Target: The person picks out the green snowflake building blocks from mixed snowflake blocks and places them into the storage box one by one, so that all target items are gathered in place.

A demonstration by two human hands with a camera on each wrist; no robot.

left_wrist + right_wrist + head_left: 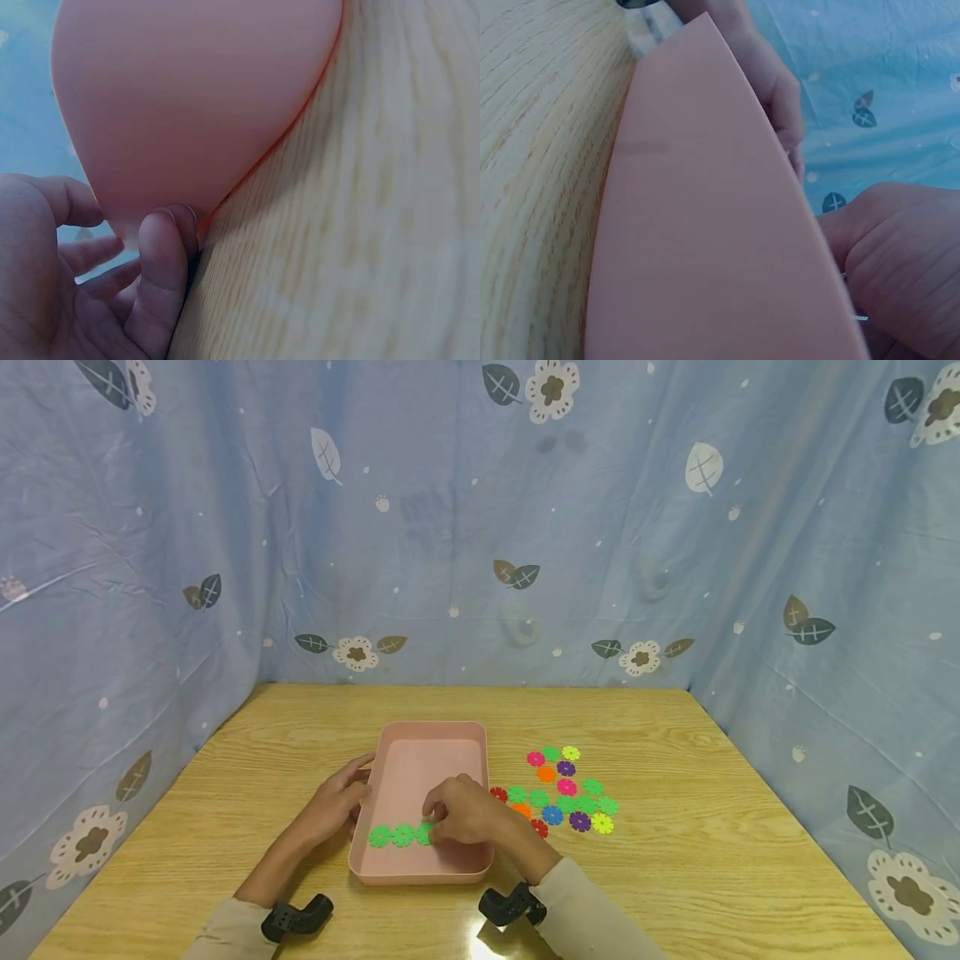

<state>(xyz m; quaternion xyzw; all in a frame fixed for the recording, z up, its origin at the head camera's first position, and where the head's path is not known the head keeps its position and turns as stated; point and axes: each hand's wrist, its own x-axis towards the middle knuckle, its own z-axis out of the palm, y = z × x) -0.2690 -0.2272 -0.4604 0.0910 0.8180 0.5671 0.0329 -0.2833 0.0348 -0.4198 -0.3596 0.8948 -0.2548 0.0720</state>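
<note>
A pink tray stands on the table. Inside its near part, green notched plastic discs lie in a row from left to right. My left hand holds the tray at its left wall; in the left wrist view, thumb and fingertips meet the pink wall. Over the tray's right half, my right hand is curled down, its thumb and index finger pinching at the right end of the green row. Those fingertips hide part of the disc there. In the right wrist view the tray wall covers most of the work.
To the tray's right, several loose notched discs lie scattered, among them a blue disc, a yellow disc and a purple disc. Some lie close to the tray's right wall. A patterned blue curtain hangs behind the wooden table.
</note>
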